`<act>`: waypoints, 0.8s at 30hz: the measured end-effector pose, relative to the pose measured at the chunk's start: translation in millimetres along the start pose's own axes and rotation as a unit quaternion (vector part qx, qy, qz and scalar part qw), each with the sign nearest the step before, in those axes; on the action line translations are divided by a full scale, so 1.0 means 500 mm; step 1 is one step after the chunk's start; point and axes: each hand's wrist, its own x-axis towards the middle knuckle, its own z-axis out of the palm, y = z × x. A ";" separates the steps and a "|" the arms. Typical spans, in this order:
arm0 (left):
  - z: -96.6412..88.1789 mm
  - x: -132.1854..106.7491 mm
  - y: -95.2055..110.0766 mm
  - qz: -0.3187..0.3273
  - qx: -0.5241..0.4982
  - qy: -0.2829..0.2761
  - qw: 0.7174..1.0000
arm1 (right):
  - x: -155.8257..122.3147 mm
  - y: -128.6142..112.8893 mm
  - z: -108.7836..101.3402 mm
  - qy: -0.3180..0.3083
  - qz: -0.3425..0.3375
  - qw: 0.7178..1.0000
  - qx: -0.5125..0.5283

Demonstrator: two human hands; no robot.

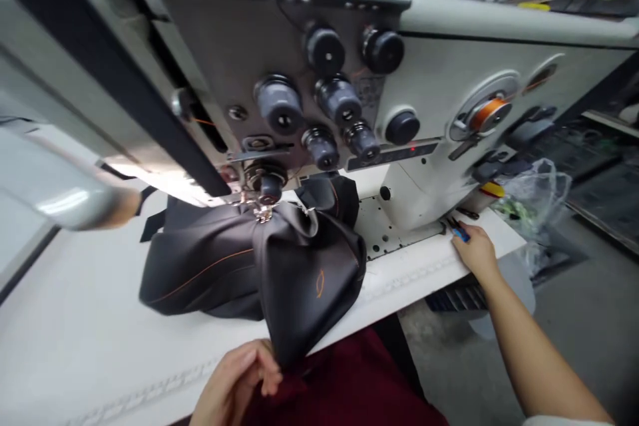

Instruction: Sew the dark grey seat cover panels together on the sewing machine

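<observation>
My right hand [475, 251] is closed on blue-handled thread snips [460, 231] at the right end of the white table. Their tips point away from me. My left hand [239, 376] is near the front edge, fingers loosely curled and apart, with nothing visible in them. It is beside the lower corner of a black leather-like cover [309, 279]; whether it touches the cover I cannot tell. Orange stitching and a small orange outlined emblem mark the cover. It lies bunched under the presser foot [262, 213] of a sewing machine [439, 106].
An orange thread bobbin [489, 114] sits on the machine's front, right of several dark tension knobs [338, 100]. A lamp [74, 193] juts in from the left. Beyond the table's [100, 319] right end hangs a clear plastic bag [536, 196]. A ruler scale runs along the front edge.
</observation>
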 end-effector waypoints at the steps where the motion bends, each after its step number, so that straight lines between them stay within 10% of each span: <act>1: 0.000 0.004 -0.001 -0.049 -0.013 0.027 0.998 | 0.012 -0.015 0.005 0.008 -0.022 1.000 -0.001; 7: 0.054 0.065 0.005 -0.080 -0.123 0.016 0.989 | -0.065 -0.208 -0.042 0.046 -0.189 0.978 0.073; 12: 0.087 0.126 0.006 0.026 -0.158 0.124 0.979 | -0.131 -0.468 -0.100 -0.030 -0.381 0.891 0.246; 18: -0.045 0.102 0.132 0.170 -0.120 0.292 0.933 | -0.107 -0.713 -0.116 -0.132 -0.502 0.824 0.227; 24: -0.114 0.272 0.257 0.231 0.000 0.318 0.920 | -0.126 -0.745 -0.075 -0.214 -0.417 0.841 0.270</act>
